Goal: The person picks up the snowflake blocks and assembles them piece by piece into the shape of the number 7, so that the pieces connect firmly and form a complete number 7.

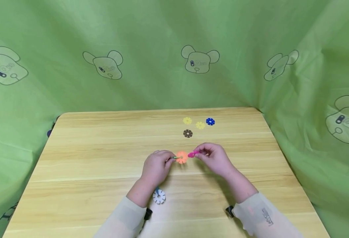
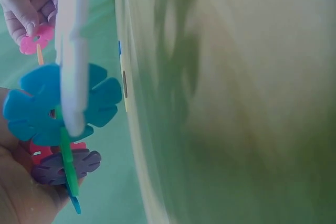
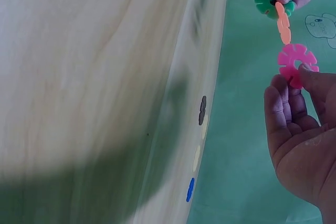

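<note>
My left hand (image 1: 157,165) grips a chain of slotted, flower-shaped plastic discs by its green disc (image 3: 266,2). An orange disc (image 1: 181,157) sticks out from that end toward the right. In the left wrist view the rest of the chain shows a purple disc (image 2: 65,166), a blue disc (image 2: 34,106) and a white disc (image 2: 73,61), seen edge-on. Between thumb and fingers my right hand (image 1: 217,161) pinches a pink disc (image 3: 295,62). Its rim meets the orange disc's edge; whether their slots are joined I cannot tell.
Farther back on the wooden table (image 1: 103,142) lie two yellow discs, one (image 1: 187,120) left of the other (image 1: 200,125), a blue disc (image 1: 210,121) and a brown disc (image 1: 187,133). A green curtain (image 1: 150,82) surrounds the table's back and sides.
</note>
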`<state>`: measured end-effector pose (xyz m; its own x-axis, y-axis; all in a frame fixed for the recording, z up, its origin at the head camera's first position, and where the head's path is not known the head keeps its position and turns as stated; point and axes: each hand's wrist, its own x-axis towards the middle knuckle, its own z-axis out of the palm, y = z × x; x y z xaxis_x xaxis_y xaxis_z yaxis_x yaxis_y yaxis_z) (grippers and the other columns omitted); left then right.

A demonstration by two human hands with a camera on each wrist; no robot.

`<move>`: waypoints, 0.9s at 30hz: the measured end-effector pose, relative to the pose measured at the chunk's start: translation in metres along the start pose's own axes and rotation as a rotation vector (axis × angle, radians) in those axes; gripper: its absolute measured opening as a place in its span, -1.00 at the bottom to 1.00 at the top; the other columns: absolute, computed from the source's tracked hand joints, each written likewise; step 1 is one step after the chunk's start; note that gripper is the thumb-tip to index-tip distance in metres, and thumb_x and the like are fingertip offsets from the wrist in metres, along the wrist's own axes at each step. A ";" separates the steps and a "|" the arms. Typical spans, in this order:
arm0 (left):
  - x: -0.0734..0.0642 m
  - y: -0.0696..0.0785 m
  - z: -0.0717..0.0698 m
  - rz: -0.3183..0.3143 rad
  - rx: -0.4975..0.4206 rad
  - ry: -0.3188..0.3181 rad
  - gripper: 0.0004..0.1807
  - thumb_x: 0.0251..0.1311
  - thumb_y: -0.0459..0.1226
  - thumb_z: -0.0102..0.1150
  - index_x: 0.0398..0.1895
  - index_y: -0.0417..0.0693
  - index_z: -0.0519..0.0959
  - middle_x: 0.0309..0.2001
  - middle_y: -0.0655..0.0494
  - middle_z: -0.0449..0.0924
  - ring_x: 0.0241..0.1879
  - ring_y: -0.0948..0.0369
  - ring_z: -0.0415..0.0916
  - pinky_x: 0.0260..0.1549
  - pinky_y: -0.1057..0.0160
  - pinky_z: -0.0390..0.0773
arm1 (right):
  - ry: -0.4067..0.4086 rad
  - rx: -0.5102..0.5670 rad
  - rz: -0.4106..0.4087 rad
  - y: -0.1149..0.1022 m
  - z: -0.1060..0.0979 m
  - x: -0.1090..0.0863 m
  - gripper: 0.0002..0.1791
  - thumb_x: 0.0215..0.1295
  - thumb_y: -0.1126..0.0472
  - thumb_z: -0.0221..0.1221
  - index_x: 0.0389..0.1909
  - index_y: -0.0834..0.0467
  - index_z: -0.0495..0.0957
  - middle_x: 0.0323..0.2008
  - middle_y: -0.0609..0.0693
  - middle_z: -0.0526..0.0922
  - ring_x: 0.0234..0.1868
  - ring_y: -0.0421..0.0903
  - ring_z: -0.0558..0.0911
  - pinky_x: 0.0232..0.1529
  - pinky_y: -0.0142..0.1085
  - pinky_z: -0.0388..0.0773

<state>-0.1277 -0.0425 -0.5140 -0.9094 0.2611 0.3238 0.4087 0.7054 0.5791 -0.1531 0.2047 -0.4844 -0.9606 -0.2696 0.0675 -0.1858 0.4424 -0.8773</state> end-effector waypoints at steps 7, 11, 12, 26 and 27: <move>0.000 0.001 0.001 -0.020 -0.018 -0.018 -0.91 0.44 -0.21 0.35 -0.18 0.02 0.79 -0.10 0.16 0.81 -0.06 0.13 0.73 0.07 0.06 0.68 | -0.005 -0.032 -0.008 0.001 0.004 -0.001 -0.83 0.28 0.52 0.36 -0.20 0.23 0.73 -0.26 0.07 0.79 -0.33 0.05 0.68 -0.40 -0.39 0.66; 0.000 0.001 0.001 -0.008 -0.022 -0.010 -0.92 0.43 -0.22 0.35 -0.18 0.01 0.79 -0.11 0.16 0.82 -0.06 0.13 0.73 0.07 0.08 0.68 | -0.008 -0.037 -0.017 0.001 0.006 -0.002 -0.83 0.26 0.52 0.37 -0.20 0.23 0.73 -0.27 0.08 0.78 -0.31 0.05 0.70 -0.35 -0.36 0.70; 0.001 0.001 0.001 -0.003 -0.024 -0.006 -0.92 0.43 -0.22 0.35 -0.19 0.01 0.79 -0.11 0.16 0.82 -0.07 0.14 0.73 0.07 0.08 0.69 | -0.010 -0.037 -0.019 0.001 0.006 -0.002 -0.83 0.26 0.52 0.37 -0.20 0.23 0.73 -0.27 0.08 0.78 -0.31 0.04 0.70 -0.34 -0.36 0.70; 0.006 0.006 -0.005 0.009 -0.052 -0.011 -0.93 0.35 -0.23 0.43 -0.24 -0.02 0.80 -0.15 0.13 0.82 -0.11 0.14 0.73 0.02 0.10 0.71 | 0.030 -0.015 -0.055 -0.004 0.011 -0.007 -0.88 0.27 0.47 0.40 -0.25 0.20 0.77 -0.29 0.05 0.81 -0.38 0.15 0.69 -0.40 -0.40 0.65; 0.006 0.007 -0.006 0.010 -0.058 -0.011 -0.94 0.34 -0.24 0.43 -0.25 -0.02 0.80 -0.16 0.13 0.83 -0.12 0.14 0.73 0.02 0.10 0.71 | 0.035 -0.010 -0.061 -0.004 0.011 -0.008 -0.88 0.27 0.47 0.40 -0.26 0.20 0.77 -0.29 0.07 0.81 -0.38 0.18 0.69 -0.41 -0.40 0.65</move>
<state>-0.1302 -0.0402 -0.5037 -0.9060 0.2754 0.3214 0.4211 0.6632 0.6187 -0.1426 0.1954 -0.4862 -0.9539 -0.2666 0.1378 -0.2466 0.4345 -0.8663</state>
